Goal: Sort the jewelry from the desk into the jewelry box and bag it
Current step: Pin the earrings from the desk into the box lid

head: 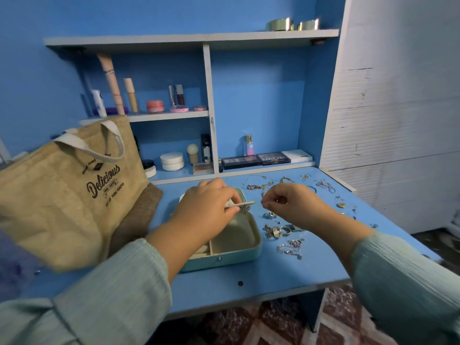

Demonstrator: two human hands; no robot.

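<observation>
Jewelry (pixel 283 231) mostly at box's (pixel 249 255) 3 o'clock; my left fingers (pixel 230 207) pinch earring (pixel 245 209) over box, right hand (pixel 291 204) curled, contents unclear.

Your left hand (pixel 209 207) covers the far part of the jewelry box (pixel 234 245) and most of the thin strip (pixel 245 203) it pinches, your curled right hand (pixel 293 205) hides whatever its fingertips hold, and the scattered jewelry (pixel 321 185) is too small to identify.
</observation>
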